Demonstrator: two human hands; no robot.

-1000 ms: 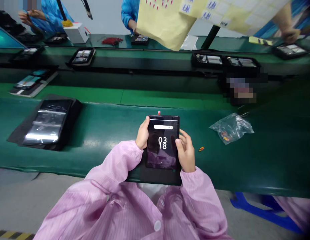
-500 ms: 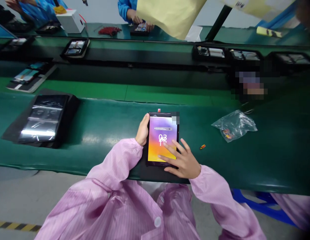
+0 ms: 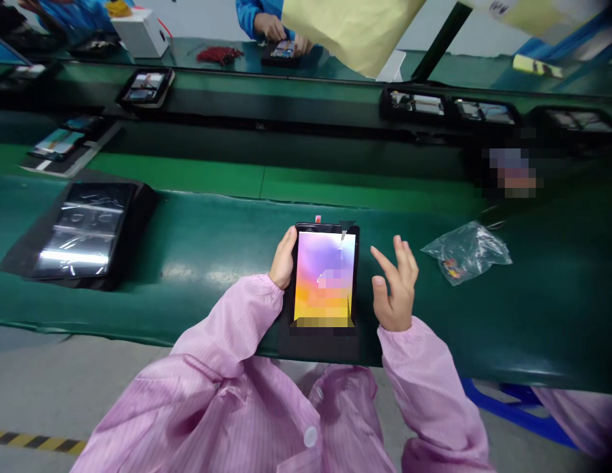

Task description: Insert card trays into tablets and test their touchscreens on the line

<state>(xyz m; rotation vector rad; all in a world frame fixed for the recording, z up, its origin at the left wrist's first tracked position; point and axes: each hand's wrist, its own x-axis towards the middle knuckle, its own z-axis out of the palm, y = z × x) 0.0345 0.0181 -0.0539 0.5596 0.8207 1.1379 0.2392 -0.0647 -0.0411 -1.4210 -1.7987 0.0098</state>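
A tablet (image 3: 326,263) with a lit purple-to-yellow screen lies on a black pad (image 3: 318,345) at the near edge of the green bench. My left hand (image 3: 284,258) is closed around the tablet's left edge, its thumb near the upper corner. To the right of the tablet, my right hand (image 3: 396,286) is raised, fingers apart, holding nothing and not touching the screen. A small red-and-white tab (image 3: 318,219) sticks out just beyond the tablet's top edge. Part of the screen is blurred by blocky patches.
A clear plastic bag (image 3: 468,253) with small coloured pieces lies right of my right hand. On the left rests a dark tablet (image 3: 86,230) on black sheets. Open devices in black trays (image 3: 414,104) line the rail behind. Across the bench, a co-worker's hands (image 3: 281,33) handle another device.
My right hand has lifted off the screen and moved right, hiding the small orange piece on the bench. The clock digits have gone from the screen. My left hand keeps its hold.
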